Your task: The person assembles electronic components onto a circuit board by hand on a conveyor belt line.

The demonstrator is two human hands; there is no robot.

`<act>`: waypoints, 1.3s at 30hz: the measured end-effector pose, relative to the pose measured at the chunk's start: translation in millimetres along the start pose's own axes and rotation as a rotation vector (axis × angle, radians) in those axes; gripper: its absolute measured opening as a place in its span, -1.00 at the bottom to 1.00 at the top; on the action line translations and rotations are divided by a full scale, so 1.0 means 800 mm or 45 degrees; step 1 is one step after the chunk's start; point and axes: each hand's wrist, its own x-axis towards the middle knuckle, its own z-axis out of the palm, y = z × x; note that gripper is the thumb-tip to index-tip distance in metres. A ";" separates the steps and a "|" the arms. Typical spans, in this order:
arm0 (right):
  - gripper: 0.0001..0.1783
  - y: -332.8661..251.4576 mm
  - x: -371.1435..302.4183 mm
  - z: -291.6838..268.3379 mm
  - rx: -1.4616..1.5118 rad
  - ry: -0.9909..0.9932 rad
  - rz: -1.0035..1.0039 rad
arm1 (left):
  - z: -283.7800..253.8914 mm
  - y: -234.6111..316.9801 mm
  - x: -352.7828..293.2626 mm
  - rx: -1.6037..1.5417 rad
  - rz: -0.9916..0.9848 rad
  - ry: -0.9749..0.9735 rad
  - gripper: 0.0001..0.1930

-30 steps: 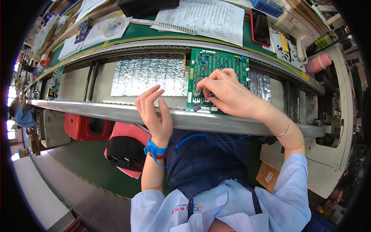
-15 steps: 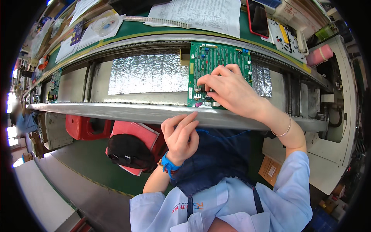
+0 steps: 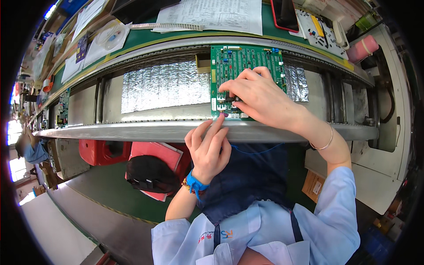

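Hidden spots on the board and around the rim

Our right hand [image 3: 260,99] covers the lower right of the green board [image 3: 245,66], so we can't tell what its fingertips pinch. The board's parts are too small to make out. A red bin [image 3: 104,152] sits half hidden under the rail [image 3: 132,131], and the frame's edge cuts the papers [image 3: 212,15].

Two bare hands are in play: the left hand [image 3: 209,148] at centre frame, the right hand [image 3: 258,98] just above it. One green circuit board [image 3: 245,66] sits upper centre, and a second circuit board [image 3: 62,107] shows at the far left edge. Two crinkled foil sheets: one big foil sheet [image 3: 165,86] left of the centre board, one small foil patch [image 3: 297,81] right of it. One blue wristband [image 3: 195,182], one thin bangle [image 3: 325,143]. One red bin [image 3: 100,152] lower left, one pink roll [image 3: 363,47] upper right.
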 end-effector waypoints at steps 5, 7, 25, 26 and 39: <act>-0.65 0.006 -0.010 -0.012 -0.036 0.094 0.077 | 0.000 0.000 0.000 -0.008 0.000 -0.016 -0.75; -0.67 0.015 -0.016 -0.024 -0.025 0.143 0.126 | 0.002 0.000 -0.001 -0.044 -0.001 0.002 -0.70; -0.72 0.143 -0.118 -0.046 0.314 0.760 0.787 | 0.004 -0.013 0.056 -0.094 -0.059 -0.228 -0.56; -0.72 0.143 -0.119 -0.046 0.313 0.765 0.793 | 0.006 -0.015 0.057 -0.067 -0.053 -0.250 -0.57; -0.71 0.140 -0.127 -0.049 0.296 0.646 0.949 | 0.008 0.015 0.038 -0.105 0.173 -0.087 -0.64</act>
